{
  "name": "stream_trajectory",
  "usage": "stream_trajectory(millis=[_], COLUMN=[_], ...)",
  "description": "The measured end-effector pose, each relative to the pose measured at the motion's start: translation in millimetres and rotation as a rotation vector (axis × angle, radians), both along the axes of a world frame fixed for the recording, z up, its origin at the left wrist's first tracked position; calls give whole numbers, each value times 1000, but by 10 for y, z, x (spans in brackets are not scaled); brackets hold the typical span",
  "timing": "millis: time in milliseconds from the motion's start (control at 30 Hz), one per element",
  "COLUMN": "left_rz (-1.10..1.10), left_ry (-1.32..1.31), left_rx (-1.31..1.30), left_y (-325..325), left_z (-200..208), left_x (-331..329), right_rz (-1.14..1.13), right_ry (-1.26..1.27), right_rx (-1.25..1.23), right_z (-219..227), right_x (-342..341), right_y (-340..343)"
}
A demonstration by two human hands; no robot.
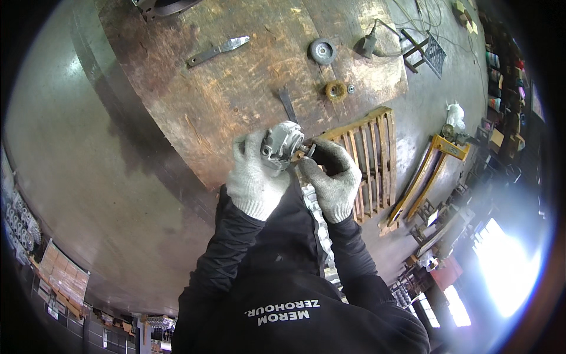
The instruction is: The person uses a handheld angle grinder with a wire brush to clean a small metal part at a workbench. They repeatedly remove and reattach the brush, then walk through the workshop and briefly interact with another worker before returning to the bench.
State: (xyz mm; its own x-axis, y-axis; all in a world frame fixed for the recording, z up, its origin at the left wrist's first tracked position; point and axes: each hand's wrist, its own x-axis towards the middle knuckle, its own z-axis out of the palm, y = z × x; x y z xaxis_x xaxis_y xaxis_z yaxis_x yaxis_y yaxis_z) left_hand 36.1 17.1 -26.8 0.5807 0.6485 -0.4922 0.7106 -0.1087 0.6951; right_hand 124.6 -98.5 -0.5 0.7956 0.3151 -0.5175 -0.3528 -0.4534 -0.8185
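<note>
A white knitted glove covers my left hand (253,184), which is wrapped around a silver metal gear head (282,140), like that of an angle grinder. The rest of that tool is hidden behind my hands and sleeves. On its right side a short spindle (305,151) sticks out. My right hand (337,182), gloved too, has thumb and fingers pinched at the spindle's end, on a small metal part (311,151) too small to name surely. Just beyond the gear head, a dark flat tool (287,104) lies on the worn brown board (177,88).
Farther off on the board lie a flat-bladed tool (218,51), a grey disc (315,54), a brass-coloured wire wheel (329,91) and a nut (351,89). A dark corded device (367,46) sits at the far right. Rightward are a wooden pallet (386,153) and a yellow pallet jack (415,177).
</note>
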Motion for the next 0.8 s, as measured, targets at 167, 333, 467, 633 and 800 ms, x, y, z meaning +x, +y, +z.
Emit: stream_trajectory(millis=[167, 333, 467, 633, 800], left_rz=[14, 31, 33, 45, -2], left_ry=[-57, -89, -112, -138, -143], left_rx=[-5, 10, 24, 10, 75], left_y=[41, 71, 73, 64, 43], left_z=[65, 126, 133, 133, 183], left_x=[-54, -70, -84, -116, -119], right_rz=[-170, -221, -272, -258, -174], right_ry=[333, 483, 583, 659, 512], right_rx=[265, 517, 638, 739, 549], right_z=[-34, -132, -153, -158, -126], right_x=[-38, -76, -84, -99, -118], right_y=[-120, -234, -317, -369, -392])
